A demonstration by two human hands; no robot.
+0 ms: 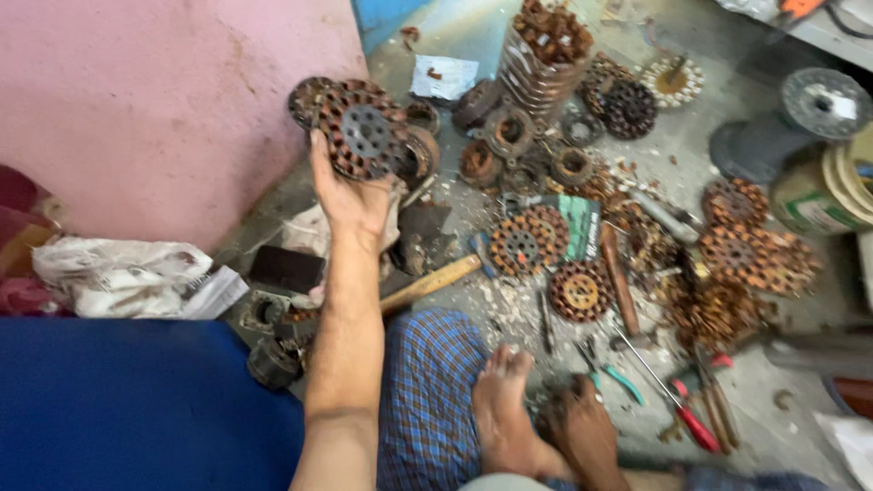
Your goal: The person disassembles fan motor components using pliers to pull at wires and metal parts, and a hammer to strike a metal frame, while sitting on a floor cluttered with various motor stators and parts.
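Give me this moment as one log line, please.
left hand: holds up round copper-wound stator | right hand: low by foot | floor: more stators, hammer, screwdriver

**Crowded floor, little open room**

The left hand [350,195] holds a round wound stator [364,132] up beside the pink wall [164,109] — open air there. Ahead, the floor [673,150] is packed with stators, rings and a tall stack [543,64]. A wooden-handled hammer [427,284] and screwdrivers [677,405] lie across the near ground. The right hand [582,432], apparently resting low beside the foot [500,405], has only narrow gaps — the clearest by the spool [823,105].
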